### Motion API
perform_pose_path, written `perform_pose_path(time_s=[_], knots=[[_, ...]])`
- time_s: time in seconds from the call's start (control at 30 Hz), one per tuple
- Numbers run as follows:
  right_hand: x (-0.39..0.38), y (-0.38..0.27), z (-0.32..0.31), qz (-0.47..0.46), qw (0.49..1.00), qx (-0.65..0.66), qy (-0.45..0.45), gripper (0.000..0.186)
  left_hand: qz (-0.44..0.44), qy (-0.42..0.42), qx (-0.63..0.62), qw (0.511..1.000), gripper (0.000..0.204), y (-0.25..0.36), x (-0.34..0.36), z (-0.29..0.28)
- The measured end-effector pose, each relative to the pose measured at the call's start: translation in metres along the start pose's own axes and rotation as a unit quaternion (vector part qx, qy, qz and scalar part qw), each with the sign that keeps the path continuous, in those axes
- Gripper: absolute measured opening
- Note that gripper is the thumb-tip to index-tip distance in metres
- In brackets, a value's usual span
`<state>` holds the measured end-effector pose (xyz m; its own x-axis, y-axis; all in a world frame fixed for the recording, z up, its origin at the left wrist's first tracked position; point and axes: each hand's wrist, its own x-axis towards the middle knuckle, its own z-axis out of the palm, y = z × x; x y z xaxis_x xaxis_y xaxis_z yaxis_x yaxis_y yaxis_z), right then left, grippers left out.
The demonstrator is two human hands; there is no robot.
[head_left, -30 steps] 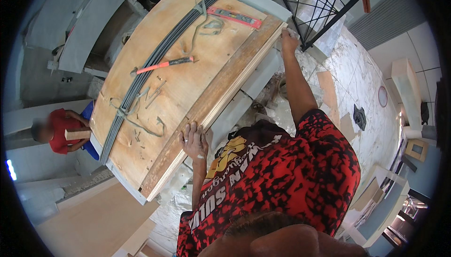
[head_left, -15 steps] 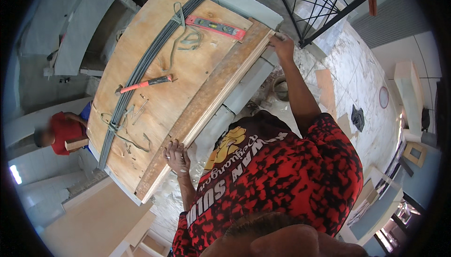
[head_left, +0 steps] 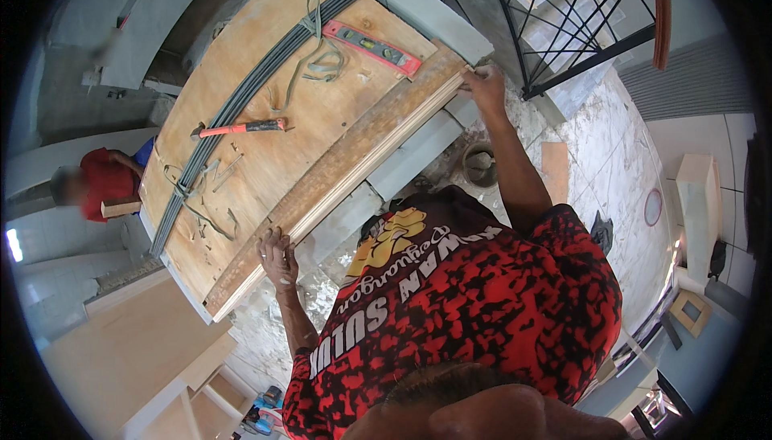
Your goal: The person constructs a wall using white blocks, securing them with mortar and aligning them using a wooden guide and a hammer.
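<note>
Rods, grey and bundled (head_left: 269, 70), are laid across the plywood panel (head_left: 314, 118), with a red-and-black-handled hammer (head_left: 241, 127) rested on them. The left hand (head_left: 277, 257) is set on the wooden strip (head_left: 354, 151), a little in from its lower-left end; its fingers are bent over the top, but whether anything is pinched beneath cannot be told. Between the hands the strip's long axis is carried from lower left to upper right, along the panel's near edge. Beyond it a red spirit level (head_left: 374, 48) is placed. The upper-right end is pinched in the right hand's (head_left: 486, 88) grip; the strip is touched by both hands, neither being nearer.
</note>
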<state>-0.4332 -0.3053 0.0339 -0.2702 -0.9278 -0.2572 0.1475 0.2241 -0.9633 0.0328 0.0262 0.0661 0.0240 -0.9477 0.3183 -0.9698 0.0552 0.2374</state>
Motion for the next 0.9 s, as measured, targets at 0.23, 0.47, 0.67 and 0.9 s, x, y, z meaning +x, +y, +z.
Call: perform_pose_path(time_s=[0.23, 0.47, 0.67, 0.9], knots=[[-0.020, -0.007, 0.006, 0.010, 0.998, 0.057, 0.009, 0.033, -0.044, 0.013, 0.025, 0.999, 0.012, 0.008, -0.007, 0.006], [-0.042, 0.043, 0.009, -0.024, 0.985, 0.167, -0.029, 0.050, -0.107, 0.060, 0.033, 0.992, 0.009, 0.026, -0.009, 0.021], [-0.053, 0.049, 0.008, -0.029, 0.993, 0.081, -0.084, 0.054, -0.156, 0.074, 0.042, 0.984, 0.015, 0.034, -0.011, 0.019], [-0.059, 0.031, 0.002, -0.128, 0.973, -0.148, -0.124, 0.050, -0.201, 0.062, -0.056, 0.976, 0.018, 0.031, -0.011, 0.012]])
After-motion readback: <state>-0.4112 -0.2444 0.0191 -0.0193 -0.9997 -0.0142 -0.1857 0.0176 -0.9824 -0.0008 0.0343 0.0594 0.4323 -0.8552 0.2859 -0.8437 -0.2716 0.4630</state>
